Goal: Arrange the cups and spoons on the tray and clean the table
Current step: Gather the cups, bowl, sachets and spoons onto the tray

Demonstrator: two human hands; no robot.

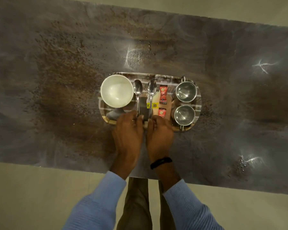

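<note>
Though on tray (163, 77), white cup (117, 90) empty.

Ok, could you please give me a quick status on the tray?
Left hand pinches left spoon handle, right hand pinches right spoon handle. Far steel cup, near steel cup on tray. Nothing blocking; brown specks on table.
</note>
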